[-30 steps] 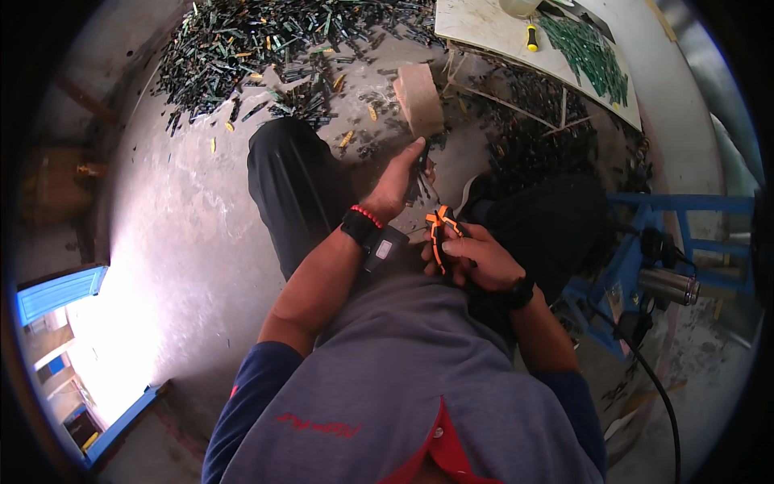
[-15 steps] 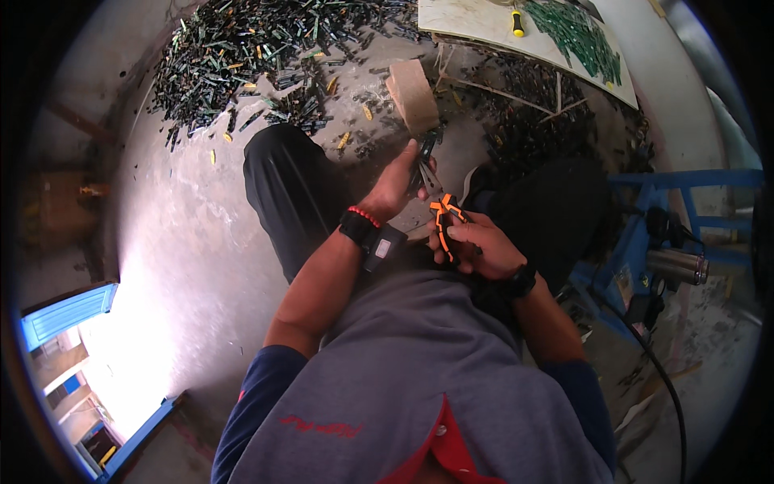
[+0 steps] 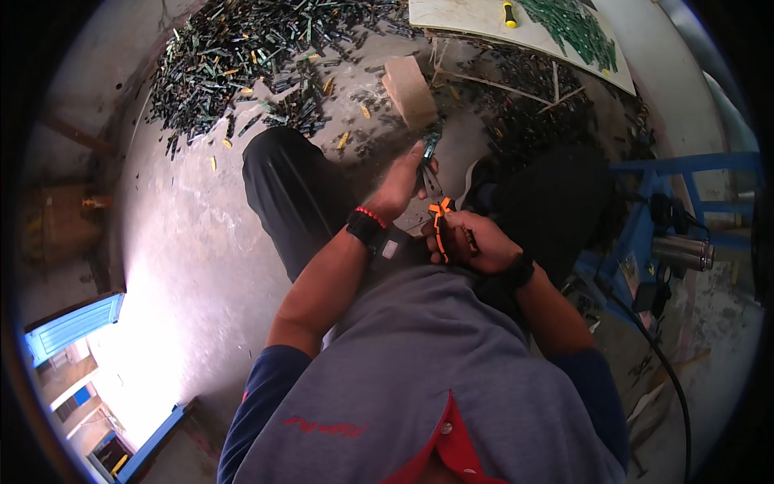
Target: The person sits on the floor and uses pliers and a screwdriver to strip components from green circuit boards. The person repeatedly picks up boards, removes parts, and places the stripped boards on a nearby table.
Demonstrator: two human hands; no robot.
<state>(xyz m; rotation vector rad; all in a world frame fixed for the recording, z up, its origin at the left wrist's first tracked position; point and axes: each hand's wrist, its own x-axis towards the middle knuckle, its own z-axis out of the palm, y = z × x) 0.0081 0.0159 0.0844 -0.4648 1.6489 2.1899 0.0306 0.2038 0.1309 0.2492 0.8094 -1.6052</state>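
Partly hidden: one dark piece (image 3: 430, 145), between the knees, pinched by the left hand (image 3: 398, 182), whose fingers cover its lower end; one pair of pliers (image 3: 440, 211), held in the right hand's (image 3: 493, 244) curled fingers, its bite too dim to tell. Since a second ago, one tub on the desk (image 3: 459, 21) has slipped from view. Counted: one block (image 3: 409, 90), one yellow tool (image 3: 509, 14), one green pile (image 3: 572, 34).

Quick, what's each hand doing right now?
Left hand: closed, holding a small dark piece.
Right hand: closed around orange-and-black pliers.
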